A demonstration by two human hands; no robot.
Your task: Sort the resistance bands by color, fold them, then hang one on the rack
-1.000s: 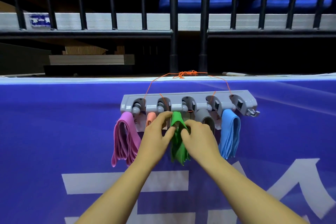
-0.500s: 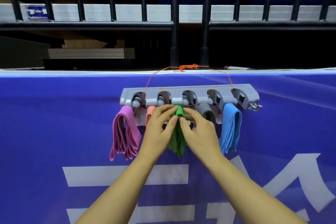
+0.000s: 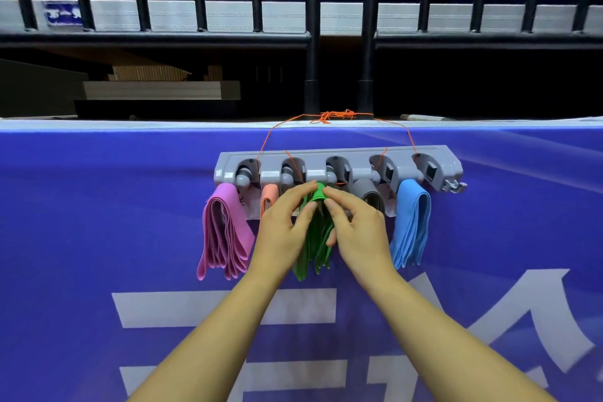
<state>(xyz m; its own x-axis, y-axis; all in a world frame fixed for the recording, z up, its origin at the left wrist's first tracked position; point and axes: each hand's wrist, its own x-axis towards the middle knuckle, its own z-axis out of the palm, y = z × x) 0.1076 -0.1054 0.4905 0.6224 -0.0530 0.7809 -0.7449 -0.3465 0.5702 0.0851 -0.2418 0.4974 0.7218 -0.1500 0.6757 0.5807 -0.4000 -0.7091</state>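
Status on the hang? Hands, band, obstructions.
Left hand, right hand both pinch folded green resistance band at its top. Band hangs at middle hook of grey plastic rack. Orange band and grey band hang close either side, not blocking.

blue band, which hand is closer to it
Right. The right hand is just left of the blue band, with the grey band between them; the left hand lies farther left, beyond the green band both hands pinch.

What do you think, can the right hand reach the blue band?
Probably yes. The blue band hangs just beyond the right hand, past the grey band, nothing covering it. The hand must first let go of the green band.
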